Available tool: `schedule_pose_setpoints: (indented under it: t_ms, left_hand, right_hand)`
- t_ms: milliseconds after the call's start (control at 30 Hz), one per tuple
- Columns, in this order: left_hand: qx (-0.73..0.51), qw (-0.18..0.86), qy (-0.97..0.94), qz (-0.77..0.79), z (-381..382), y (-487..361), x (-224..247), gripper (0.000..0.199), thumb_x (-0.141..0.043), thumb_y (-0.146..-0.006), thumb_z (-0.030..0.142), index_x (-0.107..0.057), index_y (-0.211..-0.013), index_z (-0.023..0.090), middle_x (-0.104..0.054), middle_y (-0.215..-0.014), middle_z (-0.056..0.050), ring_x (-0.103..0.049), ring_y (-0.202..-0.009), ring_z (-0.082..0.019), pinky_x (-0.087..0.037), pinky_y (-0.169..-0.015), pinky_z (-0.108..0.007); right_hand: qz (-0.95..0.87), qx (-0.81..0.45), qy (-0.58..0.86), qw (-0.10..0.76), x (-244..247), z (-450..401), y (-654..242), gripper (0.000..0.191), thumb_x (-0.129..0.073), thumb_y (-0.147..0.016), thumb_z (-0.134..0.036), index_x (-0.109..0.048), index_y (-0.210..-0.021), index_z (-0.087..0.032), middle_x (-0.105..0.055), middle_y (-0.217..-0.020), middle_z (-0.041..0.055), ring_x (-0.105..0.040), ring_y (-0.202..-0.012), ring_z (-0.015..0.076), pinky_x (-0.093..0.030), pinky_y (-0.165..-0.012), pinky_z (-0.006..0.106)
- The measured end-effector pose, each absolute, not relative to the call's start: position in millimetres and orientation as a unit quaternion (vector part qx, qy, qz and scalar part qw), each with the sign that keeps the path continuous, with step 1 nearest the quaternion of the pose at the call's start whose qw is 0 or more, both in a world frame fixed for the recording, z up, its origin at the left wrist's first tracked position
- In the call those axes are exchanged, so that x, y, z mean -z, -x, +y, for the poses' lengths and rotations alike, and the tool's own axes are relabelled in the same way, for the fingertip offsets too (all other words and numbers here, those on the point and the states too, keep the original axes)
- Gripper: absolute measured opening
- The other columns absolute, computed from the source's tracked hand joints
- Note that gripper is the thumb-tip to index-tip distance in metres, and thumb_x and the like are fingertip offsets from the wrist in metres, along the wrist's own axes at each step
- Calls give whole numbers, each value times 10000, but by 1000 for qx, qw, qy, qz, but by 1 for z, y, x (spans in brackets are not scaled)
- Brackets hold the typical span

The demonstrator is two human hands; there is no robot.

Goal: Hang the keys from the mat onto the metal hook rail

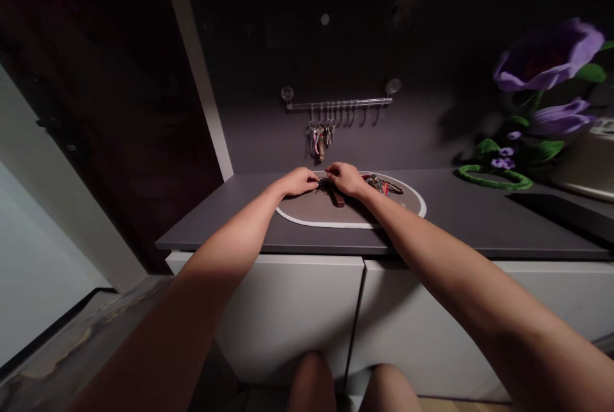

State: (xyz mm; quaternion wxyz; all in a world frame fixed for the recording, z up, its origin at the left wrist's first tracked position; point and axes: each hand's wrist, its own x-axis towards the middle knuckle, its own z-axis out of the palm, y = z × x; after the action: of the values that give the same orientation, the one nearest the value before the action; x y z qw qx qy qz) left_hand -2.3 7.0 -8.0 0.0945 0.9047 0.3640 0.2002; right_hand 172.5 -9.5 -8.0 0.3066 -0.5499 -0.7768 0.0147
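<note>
The person's left hand (300, 182) and right hand (346, 179) reach forward over a grey countertop (215, 213) and are close together but not clasped. Their curled fingers nearly meet above a small bunch of keys (325, 185), which lies on an oval mat (316, 215) with a white edge. Whether either hand is gripping a key or only touching the bunch cannot be told from this view. A brown fob (338, 199) lies on the mat just below the right hand and seems to belong to that bunch. A second bunch of keys (381, 185), with a red tag (366, 176), lies just beyond the right hand near the mat's far edge. On the wall above, a metal rail (339, 103) with small hooks holds some hanging keys (320, 140). Further right on the countertop stand purple artificial flowers (547, 57) and a green ring (494, 176). White cabinet doors (288, 309) run below the countertop, and the person's knees (311, 383) show at the bottom of the view.
</note>
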Motion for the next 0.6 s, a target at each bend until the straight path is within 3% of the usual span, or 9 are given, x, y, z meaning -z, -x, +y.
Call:
schedule_pose_setpoints:
  t_ms: [200,367,600]
  left_hand:
    - [-203,73,-906,364,9,2,9,279,-458,-744,203,-695,-872,131,-675,-766,-12,-543,-674,-120,-382,-663,-201]
    - [-216,31,-900,376,13,0,13,263,-473,-764,200,-685,-914,163,-684,-887,-36,-577,-805,-154,-396,-747,-226]
    - [-284,75,-859,419,11,-5,10,226,-487,-769,164,-665,-900,120,-665,-877,-62,-569,-794,-156,-414,-765,-260]
  right_hand:
    - [-782,-14,542,309,9,-6,-172,241,-496,-794,-188,-641,-981,-145,-658,-1008,88,-593,-938,181,-415,-831,258]
    - [-781,-14,532,327,10,-2,-173,220,-513,-780,-182,-657,-945,-158,-667,-967,88,-599,-907,188,-422,-811,267]
    - [-783,-21,524,335,8,-3,-172,209,-524,-774,-178,-662,-929,-167,-670,-945,78,-597,-892,184,-418,-813,268]
